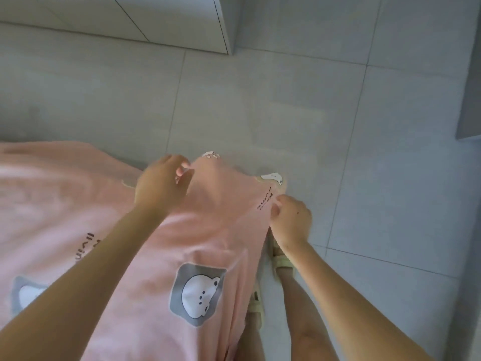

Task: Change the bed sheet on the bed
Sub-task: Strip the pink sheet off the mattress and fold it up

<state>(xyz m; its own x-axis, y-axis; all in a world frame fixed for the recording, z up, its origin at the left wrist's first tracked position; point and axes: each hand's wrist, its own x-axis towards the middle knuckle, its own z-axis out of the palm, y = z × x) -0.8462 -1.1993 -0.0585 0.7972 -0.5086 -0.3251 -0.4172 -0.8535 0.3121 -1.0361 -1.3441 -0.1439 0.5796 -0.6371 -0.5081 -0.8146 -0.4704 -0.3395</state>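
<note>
Pink sheet looks soft, light and limp, likely to slump unless kept taut; left hand and right hand each pinch its far edge

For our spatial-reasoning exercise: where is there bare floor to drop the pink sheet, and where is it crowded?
Bare tiled floor lies ahead, between the white cabinet and the pink sheet, and rightward toward the grey unit. Crowded near the body: the sheet fills the left, the left hand and right hand hold its edge, sandals stand beneath.
</note>
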